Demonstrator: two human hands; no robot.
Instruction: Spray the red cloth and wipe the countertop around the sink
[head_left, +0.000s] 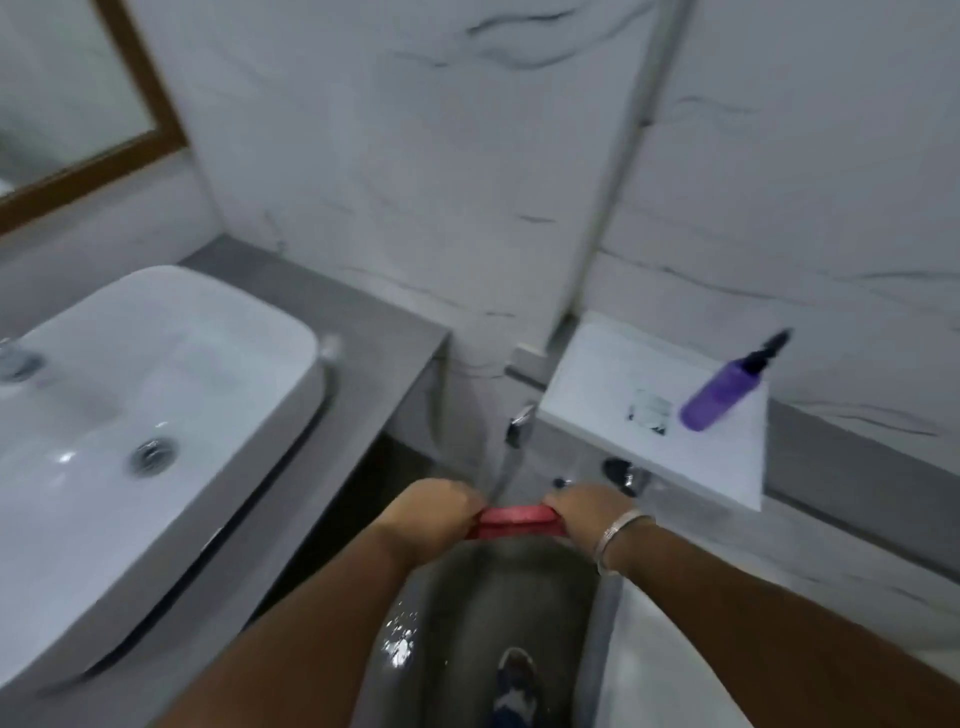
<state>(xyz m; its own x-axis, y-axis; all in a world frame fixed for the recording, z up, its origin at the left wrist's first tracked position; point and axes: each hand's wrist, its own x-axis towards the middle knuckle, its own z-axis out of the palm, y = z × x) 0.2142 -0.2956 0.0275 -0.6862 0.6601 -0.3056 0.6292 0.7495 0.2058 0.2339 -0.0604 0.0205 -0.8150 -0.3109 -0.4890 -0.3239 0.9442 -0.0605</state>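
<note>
Both hands, left (439, 506) and right (589, 512), fingers clenched on a stretched red cloth (515, 521); purple bottle (724, 392) apparently lying on shelf (587, 374).

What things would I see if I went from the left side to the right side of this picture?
White sink → left hand → red cloth → right hand → purple spray bottle.

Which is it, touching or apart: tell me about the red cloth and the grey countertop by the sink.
Apart. The head view shows the red cloth stretched between the left hand and right hand over the floor, with open floor between it and the countertop.
</note>
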